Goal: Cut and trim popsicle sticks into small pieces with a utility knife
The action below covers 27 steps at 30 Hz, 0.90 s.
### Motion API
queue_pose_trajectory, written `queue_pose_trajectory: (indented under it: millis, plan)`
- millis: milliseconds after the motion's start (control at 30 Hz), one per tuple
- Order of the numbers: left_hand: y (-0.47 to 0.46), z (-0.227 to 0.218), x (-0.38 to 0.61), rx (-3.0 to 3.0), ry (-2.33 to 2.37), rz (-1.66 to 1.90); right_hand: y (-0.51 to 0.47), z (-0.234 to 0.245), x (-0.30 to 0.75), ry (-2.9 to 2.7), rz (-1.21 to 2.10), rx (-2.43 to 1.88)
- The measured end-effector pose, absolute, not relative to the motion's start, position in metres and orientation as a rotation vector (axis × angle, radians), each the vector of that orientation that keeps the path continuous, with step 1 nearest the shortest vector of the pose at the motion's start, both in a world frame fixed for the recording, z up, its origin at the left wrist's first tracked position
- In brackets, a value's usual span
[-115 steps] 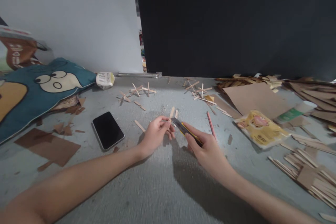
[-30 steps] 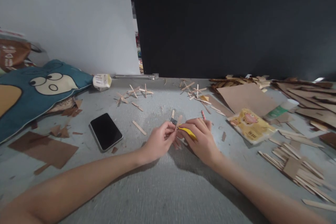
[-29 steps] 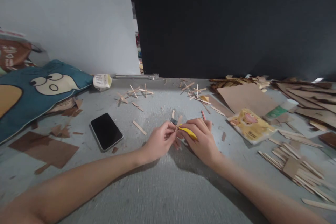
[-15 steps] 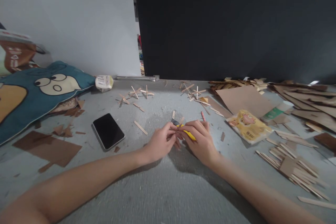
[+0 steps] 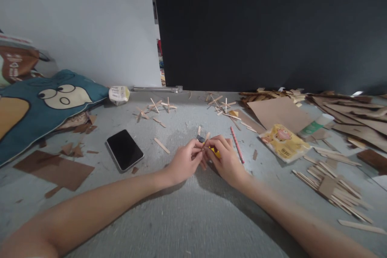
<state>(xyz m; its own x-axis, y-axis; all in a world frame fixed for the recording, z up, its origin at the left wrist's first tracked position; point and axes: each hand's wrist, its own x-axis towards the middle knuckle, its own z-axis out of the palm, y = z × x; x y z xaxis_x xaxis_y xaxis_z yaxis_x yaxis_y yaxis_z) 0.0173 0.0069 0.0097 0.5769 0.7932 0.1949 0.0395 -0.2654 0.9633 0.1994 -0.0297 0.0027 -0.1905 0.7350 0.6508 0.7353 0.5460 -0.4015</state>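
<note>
My left hand pinches a short wooden craft stick low over the grey surface, fingers curled. My right hand is closed round a yellow utility knife, its dark tip meeting the stick between both hands. Another short stick lies just beyond the fingertips. A pink pencil lies right beside my right hand.
A black phone lies to the left, near brown card pieces and a teal cartoon cushion. Loose sticks scatter behind. To the right are a yellow packet, cardboard sheets and stacked sticks.
Since the oldest frame my right hand turned over the knife and closed in on my left hand. Over the last second both hands stayed together, shifting only slightly.
</note>
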Motion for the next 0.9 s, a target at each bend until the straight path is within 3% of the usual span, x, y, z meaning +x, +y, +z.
queue_pose_trajectory:
  millis: [667,900]
  plan:
    - [0.018,0.004,0.018,1.506,0.736,0.989,-0.030,-0.009,0.189,-1.791,0.140,-1.230]
    - [0.022,0.008,0.017,1.410,0.712,1.008,-0.025,-0.010,0.196,-1.776,0.002,-1.223]
